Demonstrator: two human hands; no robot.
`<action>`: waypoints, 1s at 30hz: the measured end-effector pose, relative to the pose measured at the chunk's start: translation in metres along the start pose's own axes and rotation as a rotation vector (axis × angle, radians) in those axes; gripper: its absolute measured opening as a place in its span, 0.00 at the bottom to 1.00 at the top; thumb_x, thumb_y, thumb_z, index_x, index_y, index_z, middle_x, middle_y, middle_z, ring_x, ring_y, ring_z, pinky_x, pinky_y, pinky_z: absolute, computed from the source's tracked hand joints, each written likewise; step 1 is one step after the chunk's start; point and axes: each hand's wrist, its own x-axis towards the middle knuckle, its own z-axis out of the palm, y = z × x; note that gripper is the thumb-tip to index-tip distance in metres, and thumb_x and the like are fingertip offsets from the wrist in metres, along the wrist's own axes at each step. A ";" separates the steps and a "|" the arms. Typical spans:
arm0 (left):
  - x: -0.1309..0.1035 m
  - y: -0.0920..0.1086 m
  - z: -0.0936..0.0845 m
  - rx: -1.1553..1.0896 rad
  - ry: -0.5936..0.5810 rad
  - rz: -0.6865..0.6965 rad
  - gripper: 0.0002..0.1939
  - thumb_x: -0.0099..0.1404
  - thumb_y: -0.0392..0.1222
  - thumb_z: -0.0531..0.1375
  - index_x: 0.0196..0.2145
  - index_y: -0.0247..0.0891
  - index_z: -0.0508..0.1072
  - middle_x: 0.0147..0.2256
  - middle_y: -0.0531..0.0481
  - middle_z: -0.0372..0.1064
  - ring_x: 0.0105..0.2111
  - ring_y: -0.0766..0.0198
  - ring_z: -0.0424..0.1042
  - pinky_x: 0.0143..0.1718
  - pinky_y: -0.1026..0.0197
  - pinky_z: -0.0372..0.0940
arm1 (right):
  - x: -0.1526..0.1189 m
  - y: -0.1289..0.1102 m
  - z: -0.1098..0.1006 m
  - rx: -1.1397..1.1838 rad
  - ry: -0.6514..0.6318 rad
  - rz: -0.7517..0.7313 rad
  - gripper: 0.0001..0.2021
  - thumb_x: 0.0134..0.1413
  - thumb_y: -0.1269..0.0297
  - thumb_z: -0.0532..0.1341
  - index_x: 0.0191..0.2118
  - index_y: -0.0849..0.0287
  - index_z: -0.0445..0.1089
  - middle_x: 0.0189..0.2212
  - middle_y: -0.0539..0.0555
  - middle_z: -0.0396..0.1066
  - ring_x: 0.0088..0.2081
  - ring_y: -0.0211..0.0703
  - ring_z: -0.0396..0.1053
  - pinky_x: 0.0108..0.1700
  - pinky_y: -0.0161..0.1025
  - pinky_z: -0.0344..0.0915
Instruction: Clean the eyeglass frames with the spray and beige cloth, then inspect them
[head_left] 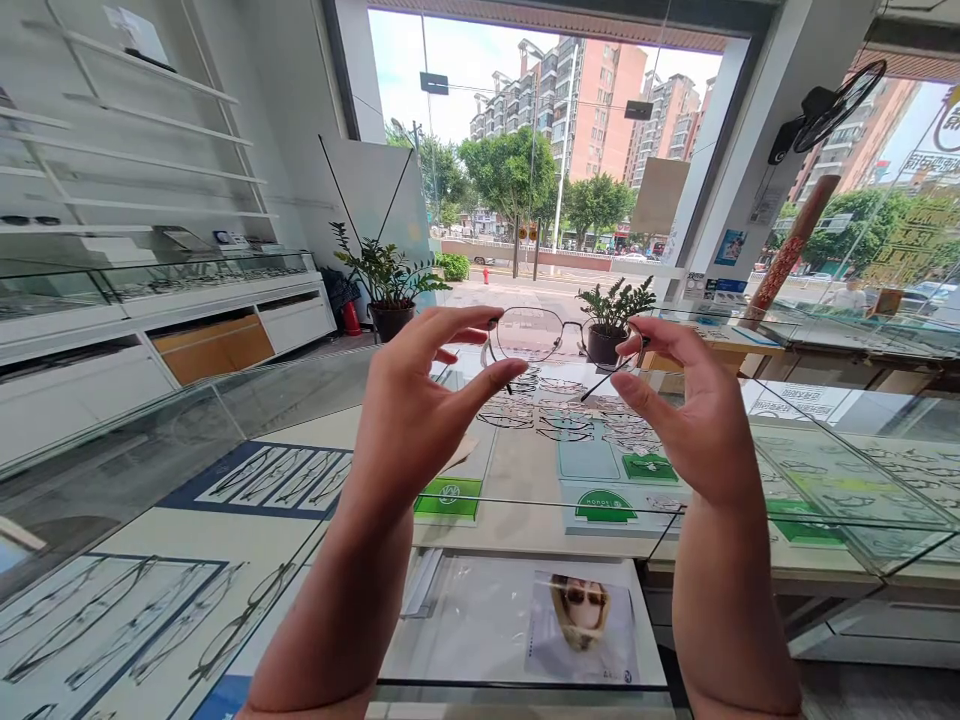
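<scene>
A pair of thin-rimmed eyeglasses (571, 324) is held up at mid-view, above the glass display counter. My left hand (416, 410) pinches its left side near the hinge, with the thumb lower down by the temple arm. On the other side, my right hand (690, 410) grips the right end of the frame between fingers and thumb. The right temple arm slants down and inward, its dark tip below the lenses. Part of the right lens is hard to make out against the plant pot behind it. Both forearms reach over the counter.
Below, the glass counter (517, 510) contains rows of eyeglass frames (566, 425) and green signs (448, 498). More frames lie at the lower left (82, 620). Potted plants (394, 290) stand beyond the counter, before a large window. A wall fan (832, 110) hangs at right.
</scene>
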 end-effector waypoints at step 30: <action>0.005 0.004 0.004 -0.019 0.115 0.070 0.21 0.61 0.52 0.80 0.48 0.44 0.85 0.42 0.52 0.83 0.41 0.62 0.80 0.45 0.57 0.73 | 0.005 -0.005 -0.001 -0.077 -0.051 -0.003 0.21 0.70 0.52 0.68 0.64 0.47 0.76 0.58 0.57 0.80 0.59 0.56 0.77 0.68 0.62 0.72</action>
